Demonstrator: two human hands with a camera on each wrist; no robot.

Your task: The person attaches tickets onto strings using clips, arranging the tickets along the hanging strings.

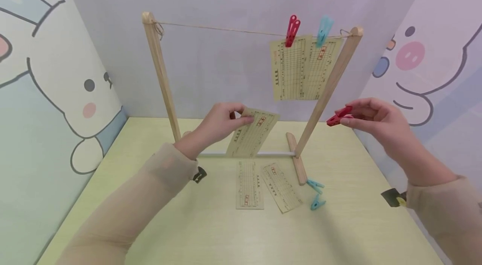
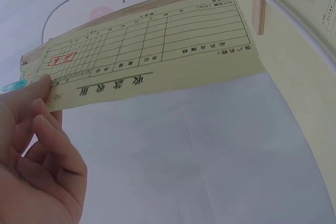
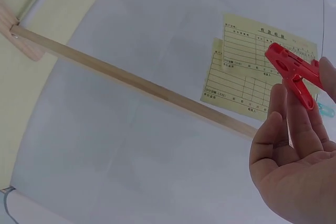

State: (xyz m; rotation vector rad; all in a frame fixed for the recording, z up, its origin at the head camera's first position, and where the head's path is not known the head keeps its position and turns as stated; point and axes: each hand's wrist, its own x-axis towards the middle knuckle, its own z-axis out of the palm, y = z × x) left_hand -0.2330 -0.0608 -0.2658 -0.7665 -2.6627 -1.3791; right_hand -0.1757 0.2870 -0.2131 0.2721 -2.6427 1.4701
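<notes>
My left hand point(image 1: 224, 121) pinches a yellowish printed receipt slip point(image 1: 253, 133) by its upper corner, in front of the wooden rack. In the left wrist view the slip point(image 2: 152, 48) stretches out from thumb and fingers, showing a ruled table and a small red stamp. Off to the right, beyond the rack's right post, my right hand point(image 1: 380, 121) holds a red clothespin point(image 1: 340, 116) between thumb and fingers. Two overlapping slips point(image 1: 290, 70) hang from the string point(image 1: 222, 29), one under a red clothespin point(image 1: 292, 31), the other under a blue clothespin point(image 1: 324, 31).
On the table lie a slip point(image 1: 249, 185) and a tilted slip point(image 1: 281, 187). Two blue clothespins point(image 1: 315, 185) point(image 1: 317, 202) rest near the rack's right foot point(image 1: 296, 158). Wooden posts point(image 1: 162, 77) point(image 1: 327, 93) hold the string, and a white bar point(image 1: 276, 154) joins them low down.
</notes>
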